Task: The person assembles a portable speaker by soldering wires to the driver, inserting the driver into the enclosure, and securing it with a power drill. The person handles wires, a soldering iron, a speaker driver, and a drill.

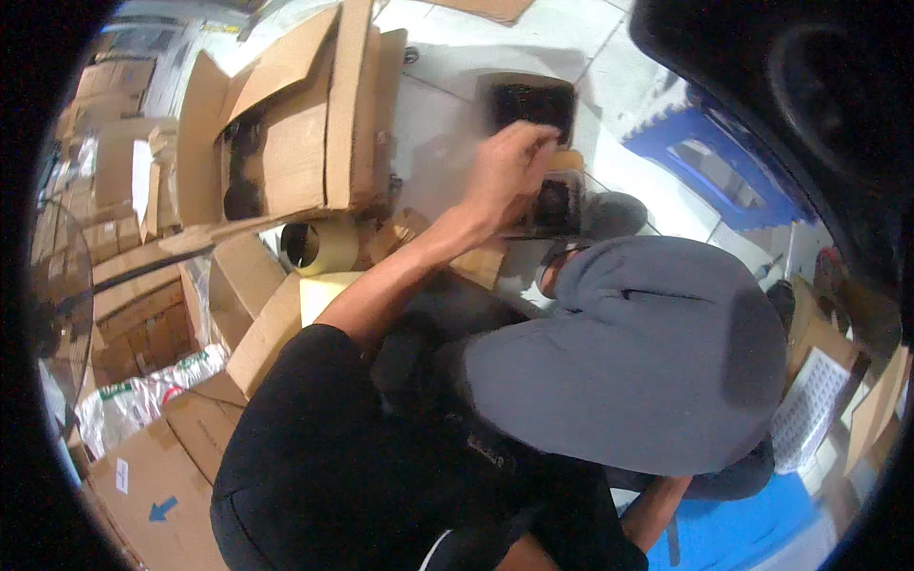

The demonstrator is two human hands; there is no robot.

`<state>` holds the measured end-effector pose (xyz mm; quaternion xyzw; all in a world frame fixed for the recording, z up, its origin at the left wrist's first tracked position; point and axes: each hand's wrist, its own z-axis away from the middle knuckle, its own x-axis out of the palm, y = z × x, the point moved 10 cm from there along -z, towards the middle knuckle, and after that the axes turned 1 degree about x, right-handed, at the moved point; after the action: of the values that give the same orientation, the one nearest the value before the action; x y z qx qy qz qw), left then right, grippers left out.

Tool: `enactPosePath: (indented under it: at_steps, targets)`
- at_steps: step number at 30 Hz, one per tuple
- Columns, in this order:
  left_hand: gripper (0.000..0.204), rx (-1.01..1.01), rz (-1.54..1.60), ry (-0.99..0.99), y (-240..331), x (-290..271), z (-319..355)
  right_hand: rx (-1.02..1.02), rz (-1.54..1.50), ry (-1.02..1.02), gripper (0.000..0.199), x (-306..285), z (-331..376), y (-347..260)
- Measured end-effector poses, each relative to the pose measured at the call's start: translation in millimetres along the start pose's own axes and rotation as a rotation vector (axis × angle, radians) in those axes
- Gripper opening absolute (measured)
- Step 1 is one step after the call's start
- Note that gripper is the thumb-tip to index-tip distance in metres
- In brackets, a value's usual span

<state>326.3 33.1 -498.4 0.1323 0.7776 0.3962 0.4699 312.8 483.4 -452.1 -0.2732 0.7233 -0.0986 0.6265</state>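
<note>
The left hand [509, 167] is extended forward with its fingers [541, 138] curled over the near edge of a black tray [533, 103]; the grip appears closed on that edge, though motion blur obscures the contact. The tray is held above the white tiled floor [447, 105], directly beyond the fingertips, with its long axis running left to right across the view. A second dark tray [557, 202] is seen just below the hand, beside the grey-clad knee [647, 352]. The right hand is not shown; only a forearm [652, 509] is visible at the lower edge, well apart from both trays, so the left hand is the nearer one. To the left of the arm, a tape roll [319, 246] lies near an open carton [286, 143]. A blue stool [709, 167] stands to the right.
</note>
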Motion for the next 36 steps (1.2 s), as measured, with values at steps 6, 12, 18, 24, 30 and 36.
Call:
enactPosePath:
  at_steps: [6, 12, 18, 24, 30, 36]
  targets:
    - [0.019, 0.051, -0.127, -0.415, -61, 61, 76, -0.107, -0.009, 0.004, 0.043, 1, -8, -9]
    - [0.025, 0.247, -0.421, -0.719, -87, 172, 93, -0.245, -0.002, 0.051, 0.044, 0, -17, -30]
    - [0.02, 0.044, -0.6, -0.709, -123, 199, 86, -0.339, -0.015, 0.104, 0.046, 4, -31, -47]
    - [0.023, -0.217, -0.695, -0.747, -138, 198, 88, -0.345, -0.032, 0.107, 0.048, 6, -33, -45]
    - [0.024, -0.239, -0.664, -0.671, -131, 195, 91, -0.384, -0.041, 0.228, 0.054, -2, -34, -48]
    - [0.024, -0.274, -0.645, -0.667, -138, 193, 109, -0.313, 0.039, 0.191, 0.059, -3, -35, -45]
